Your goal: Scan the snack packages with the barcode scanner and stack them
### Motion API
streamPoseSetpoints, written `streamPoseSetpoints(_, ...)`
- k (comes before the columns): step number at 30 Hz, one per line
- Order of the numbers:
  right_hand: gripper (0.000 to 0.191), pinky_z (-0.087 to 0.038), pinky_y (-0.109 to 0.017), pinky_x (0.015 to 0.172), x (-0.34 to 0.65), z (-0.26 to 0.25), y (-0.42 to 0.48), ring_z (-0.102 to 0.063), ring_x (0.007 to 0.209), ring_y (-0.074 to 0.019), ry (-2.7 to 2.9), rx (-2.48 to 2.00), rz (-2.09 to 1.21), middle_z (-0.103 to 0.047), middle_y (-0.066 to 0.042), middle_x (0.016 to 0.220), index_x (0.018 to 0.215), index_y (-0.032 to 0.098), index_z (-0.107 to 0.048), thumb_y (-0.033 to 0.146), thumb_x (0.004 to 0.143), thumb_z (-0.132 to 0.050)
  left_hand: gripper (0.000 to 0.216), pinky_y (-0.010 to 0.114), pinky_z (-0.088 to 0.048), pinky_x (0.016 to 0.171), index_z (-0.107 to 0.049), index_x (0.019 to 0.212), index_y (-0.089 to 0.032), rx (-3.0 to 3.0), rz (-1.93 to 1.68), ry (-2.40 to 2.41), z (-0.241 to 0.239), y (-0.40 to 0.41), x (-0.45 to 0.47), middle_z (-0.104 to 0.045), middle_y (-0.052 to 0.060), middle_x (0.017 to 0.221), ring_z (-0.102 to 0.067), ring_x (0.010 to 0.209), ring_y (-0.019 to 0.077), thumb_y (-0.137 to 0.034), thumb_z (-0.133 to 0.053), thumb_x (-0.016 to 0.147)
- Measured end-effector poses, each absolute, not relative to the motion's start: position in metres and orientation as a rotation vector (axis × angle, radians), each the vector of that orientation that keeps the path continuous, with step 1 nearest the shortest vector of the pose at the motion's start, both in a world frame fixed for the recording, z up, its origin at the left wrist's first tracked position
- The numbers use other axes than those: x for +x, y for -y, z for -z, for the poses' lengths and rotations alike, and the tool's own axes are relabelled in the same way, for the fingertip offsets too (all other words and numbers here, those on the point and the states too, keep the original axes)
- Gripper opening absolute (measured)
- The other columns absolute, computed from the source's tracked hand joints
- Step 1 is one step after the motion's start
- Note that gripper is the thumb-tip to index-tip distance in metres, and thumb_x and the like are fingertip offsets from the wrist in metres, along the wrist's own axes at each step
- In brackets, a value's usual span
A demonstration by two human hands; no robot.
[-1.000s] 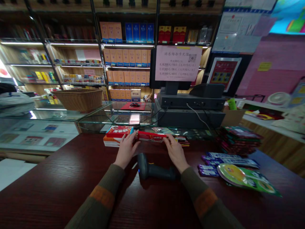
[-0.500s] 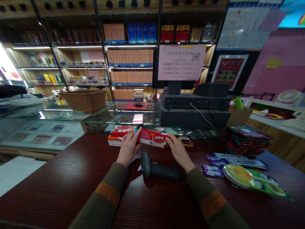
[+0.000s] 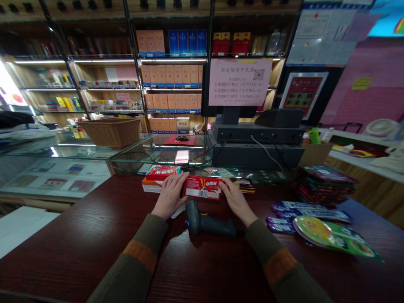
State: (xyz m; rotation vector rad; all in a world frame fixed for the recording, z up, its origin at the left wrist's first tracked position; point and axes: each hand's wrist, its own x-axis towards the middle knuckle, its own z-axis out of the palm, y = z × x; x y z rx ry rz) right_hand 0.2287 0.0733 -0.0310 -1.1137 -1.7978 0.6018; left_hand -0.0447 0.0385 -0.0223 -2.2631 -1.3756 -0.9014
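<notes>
Between my two hands is a flat red snack box (image 3: pixel 202 187) with a barcode along its lower edge. My left hand (image 3: pixel 171 191) is closed on its left end, and my right hand (image 3: pixel 235 198) pinches the right end. Just behind my left hand lie a red snack box with a blue edge (image 3: pixel 161 171) and an orange-and-white box (image 3: pixel 151 185) under it. A dark barcode scanner (image 3: pixel 210 224) rests on the brown table (image 3: pixel 195 269) in front of the red box, its head to the left. Part of a small white item (image 3: pixel 178 211) shows beside my left wrist.
To the right lie purple-wrapped bars (image 3: pixel 311 210), a green-and-yellow package (image 3: pixel 336 237) and a stack of dark packets (image 3: pixel 325 183). A glass counter, a wicker basket (image 3: pixel 112 131) and a cash register (image 3: pixel 257 145) stand behind the table.
The red box has levelled out and its barcode side faces me more squarely. My left hand has shifted slightly, with its fingers lying more over the box's end. The scanner stays in place.
</notes>
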Motion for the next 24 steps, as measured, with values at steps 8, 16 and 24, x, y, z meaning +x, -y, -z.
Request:
streamPoseSetpoints(8, 0.049, -0.051, -0.041, 0.092, 0.227, 0.034, -0.072, -0.069, 0.096, -0.024, 1.74, -1.182, -0.627, -0.072, -0.006, 0.103, 0.14, 0.026, -0.051, 0.046, 0.096, -0.047, 0.073, 0.052, -0.021, 0.123, -0.042, 0.149, -0.025, -2.233, 0.83, 1.403, 0.025, -0.039, -0.046, -0.056, 0.01, 0.142, -0.049, 0.132, 0.03, -0.033, -0.069, 0.081)
streamPoseSetpoints(16, 0.051, -0.048, -0.042, 0.101, 0.234, 0.039, -0.062, -0.068, 0.109, -0.0226, 1.808, -1.211, -0.599, -0.071, -0.008, 0.118, 0.143, 0.024, -0.047, 0.038, 0.094, -0.051, 0.068, 0.052, -0.022, 0.122, -0.044, 0.147, -0.026, -2.142, 0.866, 1.417, 0.022, -0.033, -0.054, -0.059, 0.009, 0.14, -0.051, 0.129, 0.029, -0.032, -0.067, 0.084)
streamPoseSetpoints(24, 0.039, -0.044, -0.042, 0.099, 0.231, 0.031, -0.039, -0.064, 0.108, -0.0228, 2.173, -1.167, -0.508, -0.072, -0.005, 0.114, 0.134, 0.025, -0.056, 0.035, 0.098, -0.048, 0.068, 0.051, -0.024, 0.122, -0.043, 0.148, -0.024, -2.073, 0.887, 1.421, 0.028, -0.025, -0.069, -0.058, 0.011, 0.139, -0.05, 0.13, 0.0287, -0.033, -0.066, 0.085)
